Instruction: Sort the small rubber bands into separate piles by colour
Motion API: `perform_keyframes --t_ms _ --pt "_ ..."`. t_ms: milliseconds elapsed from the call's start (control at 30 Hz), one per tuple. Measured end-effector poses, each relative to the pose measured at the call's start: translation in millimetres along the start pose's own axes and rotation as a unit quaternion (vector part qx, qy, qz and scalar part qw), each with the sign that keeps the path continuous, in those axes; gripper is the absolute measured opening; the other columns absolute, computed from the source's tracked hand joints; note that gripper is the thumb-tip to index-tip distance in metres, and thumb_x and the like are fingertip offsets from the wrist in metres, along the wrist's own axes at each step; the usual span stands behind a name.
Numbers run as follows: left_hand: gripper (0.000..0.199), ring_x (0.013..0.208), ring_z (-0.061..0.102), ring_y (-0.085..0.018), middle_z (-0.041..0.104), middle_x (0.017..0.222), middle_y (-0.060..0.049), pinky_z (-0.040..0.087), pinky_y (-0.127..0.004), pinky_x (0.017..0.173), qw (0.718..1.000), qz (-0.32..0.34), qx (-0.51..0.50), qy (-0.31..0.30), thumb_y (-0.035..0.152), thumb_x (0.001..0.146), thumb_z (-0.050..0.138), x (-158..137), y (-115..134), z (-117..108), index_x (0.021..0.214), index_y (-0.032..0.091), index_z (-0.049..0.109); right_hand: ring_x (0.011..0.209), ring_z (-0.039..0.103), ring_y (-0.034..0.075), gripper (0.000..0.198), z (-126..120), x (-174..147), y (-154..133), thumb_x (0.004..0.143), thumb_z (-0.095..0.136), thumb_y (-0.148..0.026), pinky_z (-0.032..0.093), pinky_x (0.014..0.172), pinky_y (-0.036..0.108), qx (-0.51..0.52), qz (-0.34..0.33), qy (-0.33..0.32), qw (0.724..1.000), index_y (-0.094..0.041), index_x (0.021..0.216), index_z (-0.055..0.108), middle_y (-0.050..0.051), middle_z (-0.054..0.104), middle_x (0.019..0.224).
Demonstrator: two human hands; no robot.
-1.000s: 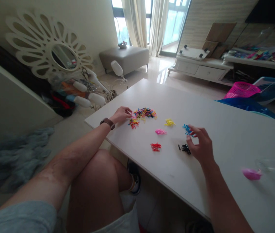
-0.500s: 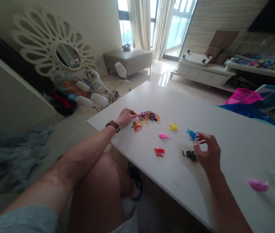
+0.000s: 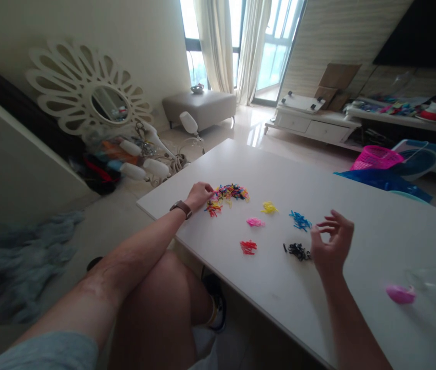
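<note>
My left hand (image 3: pixel 200 196), with a brown watch on its wrist, is closed in a pinch at the left edge of a mixed pile of small colourful bands (image 3: pixel 234 192). What its fingertips hold is too small to make out. Just below them lies a smaller red and yellow cluster (image 3: pixel 213 208). My right hand (image 3: pixel 332 240) is raised over the table, fingers curved and apart, nothing visible in it. Left of it are a blue pile (image 3: pixel 300 220) and a black pile (image 3: pixel 298 251). Yellow (image 3: pixel 269 207), pink (image 3: pixel 255 222) and red (image 3: pixel 248 247) piles sit separately between the hands.
On the white table (image 3: pixel 279 298), a pink pouch-like item (image 3: pixel 400 294) lies at the right beside a clear, see-through object (image 3: pixel 429 277). A chandelier with white shades (image 3: pixel 158 167) stands beyond the left edge. A pink basket (image 3: pixel 377 157) is past the far edge.
My right hand has drawn back rightward from the blue pile, its fingers lifting. My left hand stays by the mixed pile. The whole view has shifted slightly.
</note>
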State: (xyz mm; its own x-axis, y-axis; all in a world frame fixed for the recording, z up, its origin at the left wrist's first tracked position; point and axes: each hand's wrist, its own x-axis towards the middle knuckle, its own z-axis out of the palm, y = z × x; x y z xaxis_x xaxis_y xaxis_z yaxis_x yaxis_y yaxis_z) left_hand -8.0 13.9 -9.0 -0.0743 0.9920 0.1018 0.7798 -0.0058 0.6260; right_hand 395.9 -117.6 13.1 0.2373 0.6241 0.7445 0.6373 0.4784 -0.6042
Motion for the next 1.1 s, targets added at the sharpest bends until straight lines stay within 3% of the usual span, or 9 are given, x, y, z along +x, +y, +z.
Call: perform_keyframes --t_ms 167,333,400,467,600,700,833,967,1100 --pt "0.019 0.074 0.066 -0.021 0.076 0.078 -0.010 0.049 -0.030 0.070 1.000 0.004 -0.012 0.009 0.033 0.072 0.075 1 -3 2 0.080 0.017 0.080 0.081 0.063 0.020 0.052 15 -17 -24 0.082 0.063 -0.013 0.057 0.066 0.038 0.006 -0.119 -0.067 0.991 -0.030 0.131 0.055 0.006 0.059 0.106" --pt "0.014 0.073 0.064 -0.020 0.076 0.080 -0.010 0.046 -0.029 0.068 1.000 0.010 0.015 0.003 0.031 0.073 0.071 2 -5 2 0.073 0.018 0.076 0.086 0.065 0.021 0.055 23 -25 -39 0.086 0.058 -0.009 0.060 0.068 0.039 0.019 -0.169 -0.146 0.974 -0.032 0.136 0.053 0.007 0.062 0.108" --pt "0.014 0.072 0.063 -0.019 0.075 0.083 -0.010 0.045 -0.028 0.067 0.999 0.022 0.022 0.011 0.029 0.075 0.068 2 -3 -4 0.073 0.017 0.075 0.085 0.065 0.021 0.052 21 -22 -34 0.086 0.058 -0.009 0.059 0.068 0.039 0.018 -0.166 -0.133 0.977 -0.031 0.133 0.055 0.007 0.062 0.108" --pt "0.017 0.071 0.062 -0.018 0.074 0.083 -0.010 0.044 -0.028 0.066 0.999 0.029 0.016 0.022 0.030 0.078 0.065 0 4 -13 0.076 0.016 0.074 0.080 0.063 0.020 0.045 17 -17 -28 0.085 0.059 -0.011 0.057 0.066 0.038 0.016 -0.131 -0.081 0.988 -0.029 0.127 0.058 0.006 0.062 0.104" --pt "0.017 0.070 0.061 -0.017 0.072 0.077 -0.006 0.044 -0.028 0.066 0.995 0.087 -0.021 0.033 0.033 0.079 0.066 -9 53 -17 0.076 0.017 0.072 0.076 0.061 0.019 0.029 10 -9 -19 0.086 0.059 -0.015 0.054 0.066 0.037 0.020 -0.057 -0.026 0.998 -0.025 0.113 0.062 0.004 0.062 0.097" --pt "0.012 0.068 0.060 -0.016 0.071 0.075 -0.005 0.043 -0.027 0.063 0.981 0.167 -0.087 -0.042 0.028 0.078 0.068 -25 108 1 0.075 0.017 0.071 0.076 0.061 0.018 0.019 11 -10 -17 0.089 0.058 -0.015 0.053 0.068 0.035 0.013 -0.044 -0.053 0.998 -0.023 0.105 0.064 0.003 0.065 0.092" --pt "0.006 0.064 0.059 -0.014 0.069 0.067 -0.003 0.042 -0.025 0.058 0.931 0.251 -0.149 -0.221 0.020 0.074 0.068 -55 154 30 0.069 0.016 0.070 0.082 0.065 0.018 0.016 19 -16 -19 0.093 0.059 -0.019 0.055 0.072 0.034 0.028 -0.022 -0.115 0.993 -0.023 0.106 0.066 0.004 0.069 0.093" --pt "0.011 0.063 0.060 -0.013 0.069 0.067 -0.002 0.043 -0.023 0.058 0.918 0.248 -0.155 -0.269 0.024 0.075 0.072 -77 154 35 0.073 0.014 0.071 0.086 0.067 0.018 0.019 30 -25 -32 0.095 0.061 -0.022 0.056 0.074 0.033 0.072 -0.024 -0.197 0.978 -0.023 0.112 0.067 0.005 0.071 0.098" --pt "0.011 0.062 0.059 -0.012 0.068 0.067 -0.001 0.041 -0.021 0.055 0.914 0.236 -0.154 -0.291 0.025 0.075 0.073 -90 147 17 0.075 0.014 0.069 0.086 0.067 0.018 0.015 39 -37 -50 0.096 0.061 -0.022 0.056 0.075 0.031 0.116 -0.028 -0.258 0.959 -0.024 0.107 0.070 0.005 0.072 0.097"
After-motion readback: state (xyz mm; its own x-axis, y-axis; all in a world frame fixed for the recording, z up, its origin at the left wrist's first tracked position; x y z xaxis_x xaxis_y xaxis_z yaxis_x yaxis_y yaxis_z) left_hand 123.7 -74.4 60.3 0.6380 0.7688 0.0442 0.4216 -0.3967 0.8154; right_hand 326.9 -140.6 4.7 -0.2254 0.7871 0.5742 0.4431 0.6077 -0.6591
